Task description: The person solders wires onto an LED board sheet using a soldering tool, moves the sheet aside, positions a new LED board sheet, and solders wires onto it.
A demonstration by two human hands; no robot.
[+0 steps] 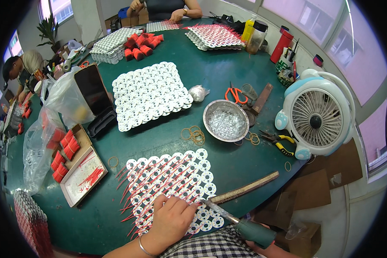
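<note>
A panel of round white circuit boards (pixel 206 176) lies on the table in front of me, with thin red wires (pixel 159 175) slanting across most of it. My left hand (pixel 174 216) rests on its lower part, fingers closed and pinching a red wire at the fingertips. Mostly hidden behind the green handle, my right hand (pixel 254 246) grips a soldering iron (pixel 250 230). The iron's metal tip reaches the panel just right of my left fingertips. A flat brownish strip (pixel 245 187) lies beside the iron's tip.
Beyond the panel stand a metal bowl of silvery bits (pixel 226 121), a stack of white boards (pixel 150 94) and a phone on a stand (pixel 91 89). Yellow-handled pliers (pixel 284 145) and a fan (pixel 316 116) are right; a tray with red wire bundles (pixel 84 167) is left. Across sits another person (pixel 167 10).
</note>
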